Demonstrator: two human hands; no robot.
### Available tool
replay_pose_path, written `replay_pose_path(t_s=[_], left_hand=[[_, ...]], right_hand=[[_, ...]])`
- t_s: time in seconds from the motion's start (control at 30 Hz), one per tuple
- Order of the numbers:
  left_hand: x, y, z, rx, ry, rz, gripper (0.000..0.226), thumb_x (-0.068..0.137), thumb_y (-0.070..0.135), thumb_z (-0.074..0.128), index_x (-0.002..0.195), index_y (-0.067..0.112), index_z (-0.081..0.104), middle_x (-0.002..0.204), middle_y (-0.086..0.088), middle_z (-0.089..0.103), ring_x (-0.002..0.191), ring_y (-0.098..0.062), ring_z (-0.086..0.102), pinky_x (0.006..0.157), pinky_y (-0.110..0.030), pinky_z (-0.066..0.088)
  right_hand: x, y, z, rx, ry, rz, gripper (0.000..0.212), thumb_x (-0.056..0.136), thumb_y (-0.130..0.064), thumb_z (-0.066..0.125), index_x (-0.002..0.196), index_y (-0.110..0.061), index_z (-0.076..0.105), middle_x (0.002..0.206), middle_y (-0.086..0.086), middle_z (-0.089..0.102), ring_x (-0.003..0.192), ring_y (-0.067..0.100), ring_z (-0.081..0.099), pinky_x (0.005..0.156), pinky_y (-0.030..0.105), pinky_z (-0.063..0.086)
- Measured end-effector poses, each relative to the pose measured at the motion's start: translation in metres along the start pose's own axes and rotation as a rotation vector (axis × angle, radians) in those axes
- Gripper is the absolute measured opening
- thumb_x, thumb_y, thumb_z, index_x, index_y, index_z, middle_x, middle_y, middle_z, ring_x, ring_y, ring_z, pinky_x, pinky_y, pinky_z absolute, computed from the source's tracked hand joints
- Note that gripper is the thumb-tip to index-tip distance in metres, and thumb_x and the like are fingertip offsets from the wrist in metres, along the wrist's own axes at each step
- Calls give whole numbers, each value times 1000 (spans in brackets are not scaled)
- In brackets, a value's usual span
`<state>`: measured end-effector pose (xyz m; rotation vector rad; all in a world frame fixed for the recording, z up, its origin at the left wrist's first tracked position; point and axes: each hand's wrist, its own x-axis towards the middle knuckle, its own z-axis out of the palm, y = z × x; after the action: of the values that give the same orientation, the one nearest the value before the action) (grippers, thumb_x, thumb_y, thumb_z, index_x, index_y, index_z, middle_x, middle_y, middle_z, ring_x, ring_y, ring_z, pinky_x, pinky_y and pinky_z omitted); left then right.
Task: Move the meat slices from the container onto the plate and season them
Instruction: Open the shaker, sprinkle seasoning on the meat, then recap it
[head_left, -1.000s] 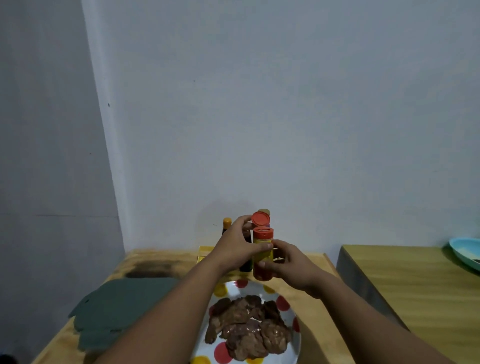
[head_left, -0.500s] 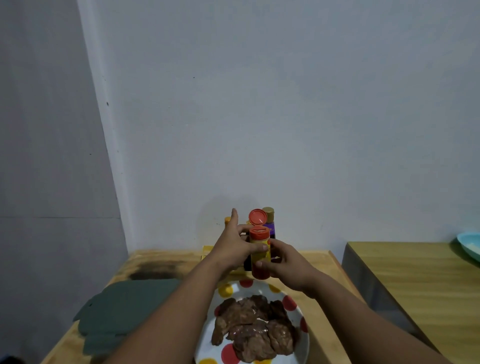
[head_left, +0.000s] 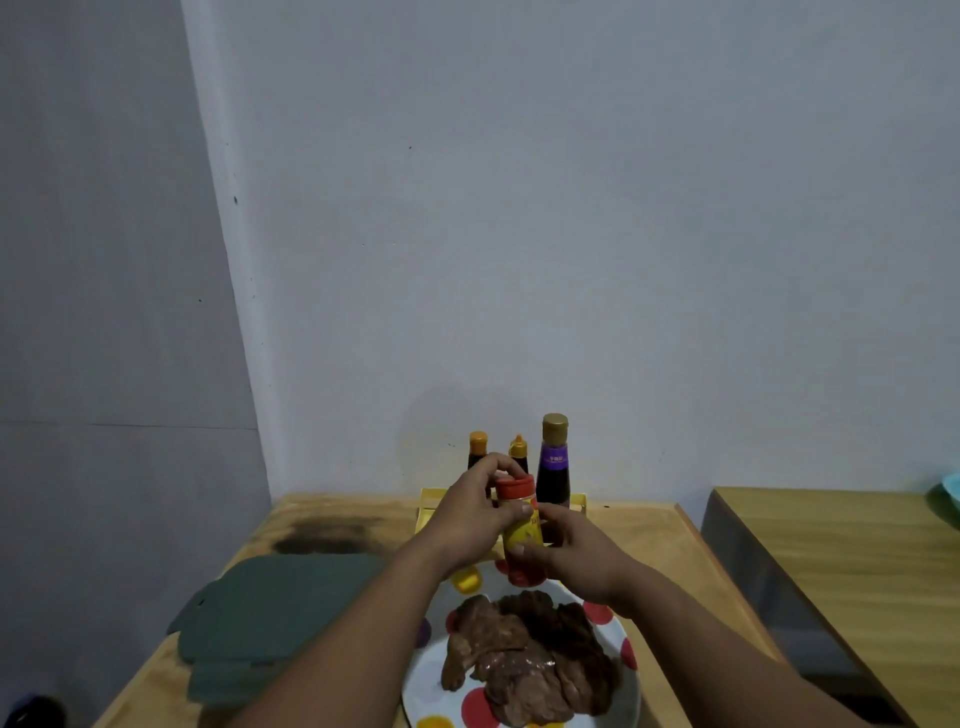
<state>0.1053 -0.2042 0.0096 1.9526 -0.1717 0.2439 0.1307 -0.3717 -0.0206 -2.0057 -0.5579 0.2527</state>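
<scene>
Both hands hold a red-capped yellow seasoning shaker (head_left: 521, 530) upright above the spotted white plate (head_left: 626, 675) of brown meat slices (head_left: 530, 660). Its flip lid, open a moment ago, is now pressed shut by the left hand (head_left: 470, 514); right hand (head_left: 576, 558) fingers grip its base. That seasoning looks finished.

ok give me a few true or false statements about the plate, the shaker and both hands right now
1. The meat slices lie on the polka-dot plate. True.
2. The seasoning shaker has a green cap. False: its cap is red.
3. Both hands hold the shaker, left hand by the cap, right hand lower on the body. True.
4. The shaker is tipped upside down over the meat. False: it is upright, above the plate's far edge.
5. Three sauce bottles stand behind the hands. True.
6. The dark green mat lies right of the plate. False: it lies left.
</scene>
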Motion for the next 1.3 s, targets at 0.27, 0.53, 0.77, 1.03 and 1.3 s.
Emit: replay_pose_path(t_s=[0.27, 0.53, 0.77, 1.03, 1.3], left_hand=[[-1, -17, -4, 45, 74, 10, 27, 88, 21, 73, 84, 40, 54, 102, 7, 64, 97, -15, 64, 79, -35, 57], [6, -32, -28, 68, 140, 8, 35, 84, 17, 77, 103, 38, 55, 116, 10, 61, 104, -14, 62, 78, -22, 51], [20, -60, -51, 105, 194, -62, 64, 85, 17, 76, 133, 45, 45, 126, 11, 54, 110, -11, 54, 83, -23, 49], [51, -88, -62, 216, 256, -92, 54, 87, 12, 74, 132, 33, 53, 134, 10, 56, 121, -13, 53, 90, -21, 44], [72, -101, -62, 222, 259, -114, 43, 90, 14, 70, 129, 28, 57, 131, 8, 58, 116, -13, 54, 91, -24, 45]], right_hand=[[10, 2, 17, -13, 15, 10, 49, 91, -28, 69, 137, -27, 52, 118, -6, 67, 111, 16, 63, 101, 44, 52], [38, -4, 43, -256, 154, -56, 45, 88, -33, 70, 130, -27, 56, 112, -6, 65, 99, 11, 63, 84, 32, 58], [71, -4, 67, -198, 172, -50, 52, 93, -19, 65, 142, -19, 48, 129, -1, 63, 108, 11, 62, 80, 14, 51], [101, -4, 89, -147, 85, -44, 61, 93, -13, 62, 147, -27, 38, 128, -3, 63, 119, 17, 60, 94, 25, 48], [118, 3, 97, -148, 38, 16, 81, 91, -12, 65, 155, -30, 19, 136, -2, 59, 126, 21, 57, 100, 31, 48]])
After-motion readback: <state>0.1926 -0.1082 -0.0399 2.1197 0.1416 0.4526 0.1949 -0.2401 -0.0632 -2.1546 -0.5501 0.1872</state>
